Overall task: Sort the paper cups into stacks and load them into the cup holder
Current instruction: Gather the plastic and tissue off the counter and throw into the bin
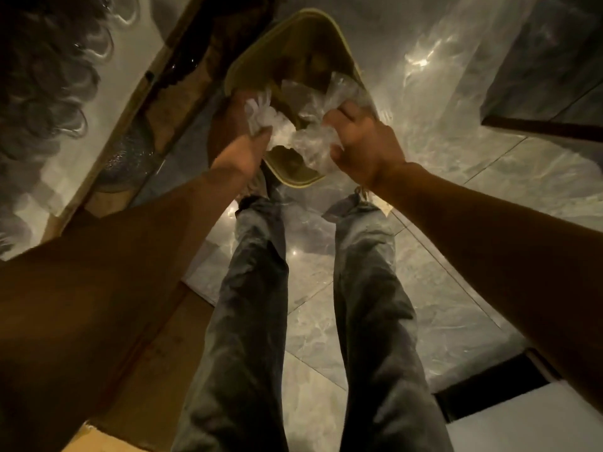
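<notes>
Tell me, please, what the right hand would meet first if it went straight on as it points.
Likely the olive-green plastic bin, though depth is unclear; the right hand grips crumpled clear plastic wrap.

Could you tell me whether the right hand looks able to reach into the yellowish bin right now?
Probably, though not freely: the right hand hangs over the bin, but it and the left hand both grip crumpled clear plastic covering part of the opening.

We saw an olive-green bin (293,40), clear crinkled plastic (313,141), faded grey jeans (368,288) and a grey marbled, veined floor (456,223).
</notes>
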A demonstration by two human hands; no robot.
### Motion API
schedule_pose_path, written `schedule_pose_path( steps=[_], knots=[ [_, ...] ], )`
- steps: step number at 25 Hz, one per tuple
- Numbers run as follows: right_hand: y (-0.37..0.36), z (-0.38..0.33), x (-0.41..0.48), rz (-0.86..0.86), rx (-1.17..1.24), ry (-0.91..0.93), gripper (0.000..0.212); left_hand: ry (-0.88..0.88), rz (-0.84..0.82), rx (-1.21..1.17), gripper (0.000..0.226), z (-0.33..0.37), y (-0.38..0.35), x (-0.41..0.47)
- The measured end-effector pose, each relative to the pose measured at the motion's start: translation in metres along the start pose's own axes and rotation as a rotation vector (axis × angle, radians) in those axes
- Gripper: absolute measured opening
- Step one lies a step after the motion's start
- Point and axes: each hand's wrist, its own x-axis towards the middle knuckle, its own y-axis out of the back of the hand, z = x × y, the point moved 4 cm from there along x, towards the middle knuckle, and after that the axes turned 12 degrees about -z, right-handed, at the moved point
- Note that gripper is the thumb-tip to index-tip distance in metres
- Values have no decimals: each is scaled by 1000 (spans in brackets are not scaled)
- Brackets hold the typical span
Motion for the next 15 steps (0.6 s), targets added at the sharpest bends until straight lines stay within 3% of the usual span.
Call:
schedule_pose_path(
  steps=[7, 12, 15],
  knots=[
    [-42, 17, 65, -87, -49, -68, 46, -93, 17, 84, 56, -22, -29, 67],
    [-58, 28, 77, -111, -77, -113, 47, -129, -64, 248, 63, -24, -48, 80],
    [-58, 31, 74, -109, -69, -96, 58, -112, -47, 183, 63, -20, -49, 81]
  ],
)
